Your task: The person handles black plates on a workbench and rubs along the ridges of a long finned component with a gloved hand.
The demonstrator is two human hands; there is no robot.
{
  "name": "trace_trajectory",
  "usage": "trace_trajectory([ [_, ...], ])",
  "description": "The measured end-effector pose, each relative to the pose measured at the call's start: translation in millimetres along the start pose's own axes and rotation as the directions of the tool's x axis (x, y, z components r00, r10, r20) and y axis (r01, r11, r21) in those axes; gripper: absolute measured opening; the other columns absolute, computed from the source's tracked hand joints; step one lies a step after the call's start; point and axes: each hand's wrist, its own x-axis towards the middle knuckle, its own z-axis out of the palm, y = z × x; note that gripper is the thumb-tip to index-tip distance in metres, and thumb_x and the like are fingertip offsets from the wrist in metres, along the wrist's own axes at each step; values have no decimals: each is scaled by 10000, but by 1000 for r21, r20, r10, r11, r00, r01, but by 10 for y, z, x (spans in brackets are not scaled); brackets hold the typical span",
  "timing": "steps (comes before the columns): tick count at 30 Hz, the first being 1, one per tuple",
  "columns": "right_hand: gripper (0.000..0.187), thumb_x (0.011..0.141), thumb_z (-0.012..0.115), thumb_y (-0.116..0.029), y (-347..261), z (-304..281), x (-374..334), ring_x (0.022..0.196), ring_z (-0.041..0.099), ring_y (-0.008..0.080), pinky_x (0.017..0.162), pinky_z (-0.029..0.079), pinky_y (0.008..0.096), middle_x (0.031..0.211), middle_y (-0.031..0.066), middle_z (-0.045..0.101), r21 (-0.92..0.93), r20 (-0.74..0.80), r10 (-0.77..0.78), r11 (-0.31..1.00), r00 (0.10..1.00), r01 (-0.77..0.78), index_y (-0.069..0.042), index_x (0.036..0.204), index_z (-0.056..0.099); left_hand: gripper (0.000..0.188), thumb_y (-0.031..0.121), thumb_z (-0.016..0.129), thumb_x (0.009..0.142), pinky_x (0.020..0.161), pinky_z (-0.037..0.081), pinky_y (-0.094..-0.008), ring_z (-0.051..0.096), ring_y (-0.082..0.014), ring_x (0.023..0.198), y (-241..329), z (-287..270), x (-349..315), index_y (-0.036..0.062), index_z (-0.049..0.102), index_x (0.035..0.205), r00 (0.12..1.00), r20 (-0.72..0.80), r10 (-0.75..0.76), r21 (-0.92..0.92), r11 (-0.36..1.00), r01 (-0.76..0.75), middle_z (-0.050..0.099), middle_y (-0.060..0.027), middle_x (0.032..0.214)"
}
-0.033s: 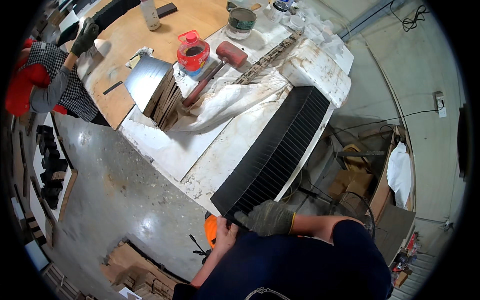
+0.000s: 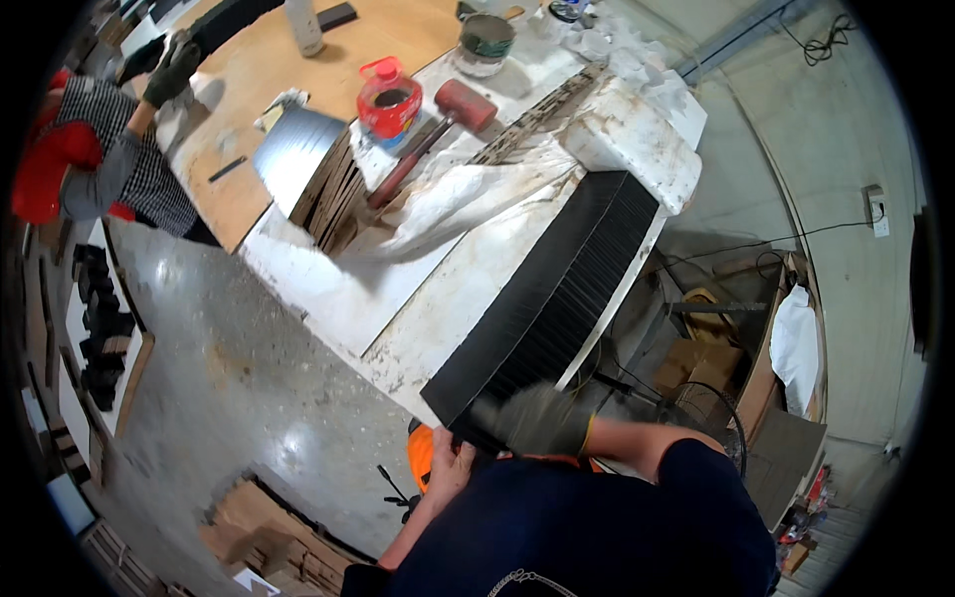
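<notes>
Your black slatted stack [image 2: 547, 298] lies right of frame centre, its row apparently formed full-length. At its lower end, your bare left hand [image 2: 451, 466] appears to touch the edge; your gloved right hand [image 2: 544, 422] is blurred. Neither grip can be determined, nor any work remaining.

Mallet [image 2: 466, 105], stained workbench [image 2: 448, 298] and concrete floor [image 2: 219, 328] mark a workshop.

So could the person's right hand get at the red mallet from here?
Probably not without leaning or stepping: the gloved right hand is at the near end of the black block; the mallet lies farther up the table, beyond the white cloth. Nothing seems to cover it.
</notes>
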Motion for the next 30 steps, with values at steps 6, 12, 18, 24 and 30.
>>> trace_trajectory([
  [6, 374, 821, 584, -282, 79, 169, -12, 493, 581, 210, 428, 452, 372, 532, 53, 531, -115, -261, 225, 958, 939, -261, 6, 1058, 550, 376, 238, 542, 930, 803, 385, -336, 454, -268, 884, -24, 31, 73, 7, 478, 1219, 998, -38, 50, 139, 989, -44, 473, -146, 976],
  [12, 327, 835, 572, -320, -220, 97, 74, 460, 536, 228, 416, 415, 386, 541, 72, 532, -232, -404, 82, 954, 911, -189, -16, 956, 555, 392, 182, 528, 931, 846, 391, -357, 447, -284, 919, 78, -5, 56, 21, 431, 1275, 1000, -8, -23, 114, 993, 24, 450, -159, 981],
  [18, 378, 896, 507, -290, -417, 519, 112, 498, 595, 222, 424, 437, 395, 559, 97, 541, 34, -232, -58, 997, 971, 68, 42, 1078, 511, 451, 268, 545, 941, 841, 385, -350, 443, -269, 911, -181, 37, 145, 19, 413, 1293, 999, 38, -39, 23, 999, 38, 440, -150, 969],
  [24, 473, 817, 597, -333, -198, 241, 19, 530, 582, 255, 460, 435, 393, 625, 101, 584, 58, -214, 300, 954, 930, -295, 61, 1072, 538, 495, 294, 535, 946, 832, 386, -353, 450, -262, 891, -2, 43, 45, 24, 381, 1331, 1000, -12, 24, 131, 991, -22, 443, -143, 935],
  [30, 232, 794, 516, -187, -500, 318, 101, 620, 636, 257, 509, 483, 389, 728, 137, 639, -65, -45, 31, 997, 998, -34, -20, 935, 593, 540, 296, 532, 947, 845, 397, -362, 459, -273, 914, -17, 18, 78, 15, 335, 1364, 1000, -13, 13, 102, 995, -12, 441, -158, 986],
])
